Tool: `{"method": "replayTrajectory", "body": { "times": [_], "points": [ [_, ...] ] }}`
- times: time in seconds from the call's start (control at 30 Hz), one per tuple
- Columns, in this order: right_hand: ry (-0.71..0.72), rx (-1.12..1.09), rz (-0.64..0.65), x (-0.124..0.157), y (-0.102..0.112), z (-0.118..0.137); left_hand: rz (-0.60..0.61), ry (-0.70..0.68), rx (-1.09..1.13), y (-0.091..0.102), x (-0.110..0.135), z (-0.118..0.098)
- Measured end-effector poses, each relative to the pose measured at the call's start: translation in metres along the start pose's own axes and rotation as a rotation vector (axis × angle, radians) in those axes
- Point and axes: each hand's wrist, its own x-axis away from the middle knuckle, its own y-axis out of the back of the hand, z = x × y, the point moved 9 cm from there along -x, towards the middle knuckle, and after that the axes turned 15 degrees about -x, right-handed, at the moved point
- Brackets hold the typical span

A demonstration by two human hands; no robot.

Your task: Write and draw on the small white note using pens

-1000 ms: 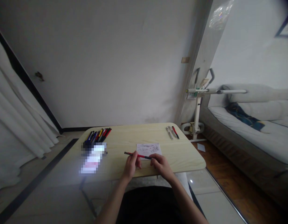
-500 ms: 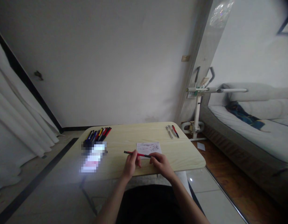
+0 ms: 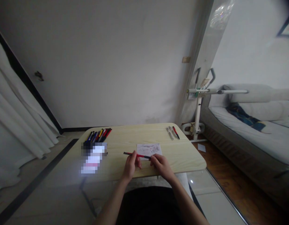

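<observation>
Here's the slim red-and-black plastic pen (image 3: 141, 156) held level over the white, dark-marked paper sheet (image 3: 148, 148), left hand (image 3: 129, 165) pinching its barrel, right hand's (image 3: 161, 164) fingertips closed on the dark end: two-handed handling, seemingly, calling for steady grips next

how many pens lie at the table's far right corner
3: a left pale pen, a middle pale pen, and a red-and-black pen on the right; none looks hidden.
</observation>
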Motion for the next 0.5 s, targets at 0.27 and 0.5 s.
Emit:
{"method": "replayTrajectory", "body": {
  "times": [0.27, 0.5],
  "points": [
    [-0.001, 0.007, 0.013, 0.0001, -0.0015, -0.0015, 0.002, -0.005, 0.014, -0.0008, 0.0005, -0.0012],
    [0.031, 0.035, 0.001, 0.0019, -0.0007, 0.0029, -0.001, -0.018, -0.014, -0.0011, 0.0007, -0.0028]
  ]
}}
